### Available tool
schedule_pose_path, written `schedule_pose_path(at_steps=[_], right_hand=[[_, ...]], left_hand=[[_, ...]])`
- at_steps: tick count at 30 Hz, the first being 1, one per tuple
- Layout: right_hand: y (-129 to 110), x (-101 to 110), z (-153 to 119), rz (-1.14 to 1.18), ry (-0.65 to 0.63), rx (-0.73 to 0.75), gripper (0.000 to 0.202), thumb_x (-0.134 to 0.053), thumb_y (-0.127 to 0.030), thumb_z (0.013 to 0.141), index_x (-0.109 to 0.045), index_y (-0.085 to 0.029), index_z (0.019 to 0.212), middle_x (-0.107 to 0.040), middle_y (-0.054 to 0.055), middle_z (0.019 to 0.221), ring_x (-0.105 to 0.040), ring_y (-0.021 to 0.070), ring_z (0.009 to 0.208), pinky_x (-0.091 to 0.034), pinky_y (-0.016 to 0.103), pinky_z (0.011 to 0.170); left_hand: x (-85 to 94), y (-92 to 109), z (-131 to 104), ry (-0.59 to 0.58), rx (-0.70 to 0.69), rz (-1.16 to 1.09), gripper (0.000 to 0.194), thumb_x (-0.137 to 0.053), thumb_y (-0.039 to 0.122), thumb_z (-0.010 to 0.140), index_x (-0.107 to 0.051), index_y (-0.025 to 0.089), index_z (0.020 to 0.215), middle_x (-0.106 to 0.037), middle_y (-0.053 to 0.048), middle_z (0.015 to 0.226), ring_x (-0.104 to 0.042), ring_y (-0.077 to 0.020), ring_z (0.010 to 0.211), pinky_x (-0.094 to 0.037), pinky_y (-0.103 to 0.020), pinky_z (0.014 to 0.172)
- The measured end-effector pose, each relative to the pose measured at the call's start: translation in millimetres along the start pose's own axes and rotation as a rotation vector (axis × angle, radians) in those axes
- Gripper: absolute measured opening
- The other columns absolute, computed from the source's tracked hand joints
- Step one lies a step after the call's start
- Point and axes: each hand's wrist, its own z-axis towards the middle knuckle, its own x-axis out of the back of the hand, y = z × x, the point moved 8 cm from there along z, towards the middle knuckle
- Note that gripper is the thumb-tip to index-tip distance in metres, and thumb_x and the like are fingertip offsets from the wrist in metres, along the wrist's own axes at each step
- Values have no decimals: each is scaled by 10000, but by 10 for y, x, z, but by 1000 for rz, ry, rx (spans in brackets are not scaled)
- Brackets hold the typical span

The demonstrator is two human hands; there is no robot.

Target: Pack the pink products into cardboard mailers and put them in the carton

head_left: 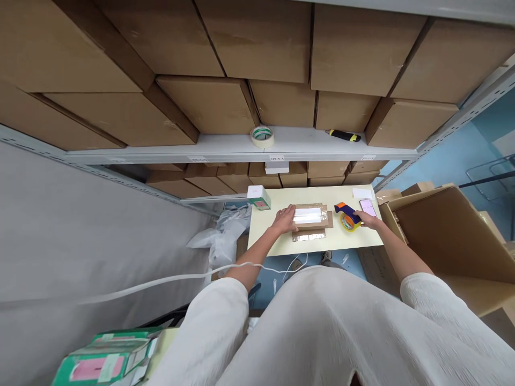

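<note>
A small cardboard box lies on the pale yellow table, with a white label and shiny clear tape on top. Its flaps stick out at the right end and the near side. My left hand grips the box's left end, fingers over the top edge. To the right, my right hand is closed round the handle of a blue and orange tape dispenser with a yellow-edged roll. The dispenser is apart from the box. Just beyond that hand lies a phone with its screen lit.
A white and green carton stands at the table's back left; a white paper lies back right. The shelf holds several boxes, a tape roll and a utility knife. A large open carton stands right. A white cable crosses left.
</note>
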Motion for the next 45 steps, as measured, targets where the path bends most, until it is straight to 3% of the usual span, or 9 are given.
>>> schedule_pose_path(at_steps=[5, 8, 14, 25, 30, 33, 37, 41, 45], right_hand=[[20, -213, 68, -2, 68, 5, 372, -553, -376, 1013, -632, -144, 1293, -760, 147, 1203, -716, 255, 1020, -528, 297, 830], [-1, -331, 76, -219, 164, 2, 423, -491, -368, 1050, -576, -131, 1390, -707, 190, 1305, -692, 299, 1145, -529, 328, 865], [6, -584, 118, -477, 195, -37, 547, -444, -368, 1073, -447, -111, 1555, -540, 264, 1492, -569, 351, 1355, -541, 370, 945], [-36, -729, 78, -576, 196, -23, 574, -391, -354, 1051, -440, -175, 1593, -608, 246, 1391, -615, 368, 1221, -530, 458, 936], [-434, -631, -117, -425, 403, 4, 563, -338, -419, 1077, -446, -154, 1562, -571, 240, 1452, -522, 389, 1353, -452, 479, 1083], [-919, -745, -124, -327, 326, 102, 626, -280, -533, 1109, -346, -191, 1629, -554, 213, 1496, -550, 352, 1338, -488, 419, 1038], [-1462, -928, -70, -307, 208, 126, 799, -444, -711, 1047, -284, -237, 1671, -502, 209, 1541, -545, 377, 1378, -501, 438, 1049], [-1584, -975, -26, -356, 188, 86, 772, -523, -711, 1026, -365, -251, 1624, -506, 205, 1516, -550, 389, 1382, -510, 460, 1048], [-1467, -956, -9, -344, 144, 131, 642, -399, -587, 1111, -330, -249, 1652, -506, 199, 1531, -637, 329, 1295, -532, 380, 978]], left_hand=[[-31, -21, 18, 2, 3, 9, 1279, -927, 474, 722, -174, 269, 1734, -198, -174, 1833, -315, -446, 1639, -241, -520, 1336], [-48, -31, 25, 3, 2, 6, 1279, -925, 470, 722, -172, 265, 1735, -195, -179, 1832, -293, -441, 1651, -241, -511, 1338], [-70, -47, 24, 4, -3, -4, 1283, -906, 473, 733, -136, 286, 1742, -191, -157, 1837, -270, -424, 1666, -235, -502, 1346], [-123, -54, 6, 7, -26, -49, 1285, -869, 487, 768, -81, 257, 1757, -111, -154, 1853, -255, -409, 1675, -258, -479, 1343], [-106, -5, -19, 31, -22, -115, 1295, -852, 576, 763, -102, 230, 1760, -105, -158, 1854, -189, -397, 1696, -236, -473, 1354], [-66, 18, 9, 99, 48, -200, 1056, -718, 646, 886, -233, 219, 1722, -177, -157, 1839, -251, -378, 1677, -287, -467, 1331], [-36, 20, 80, 185, 209, -270, 824, -563, 693, 994, -371, 207, 1630, -392, -187, 1733, -458, -392, 1541, -444, -487, 1197], [-48, -32, 97, 184, 298, -251, 802, -573, 718, 988, -421, 225, 1602, -470, -187, 1658, -499, -409, 1478, -478, -486, 1138], [-70, -127, 42, 163, 272, -282, 678, -478, 603, 1065, -413, 250, 1641, -515, -159, 1612, -559, -358, 1434, -492, -441, 1127]])
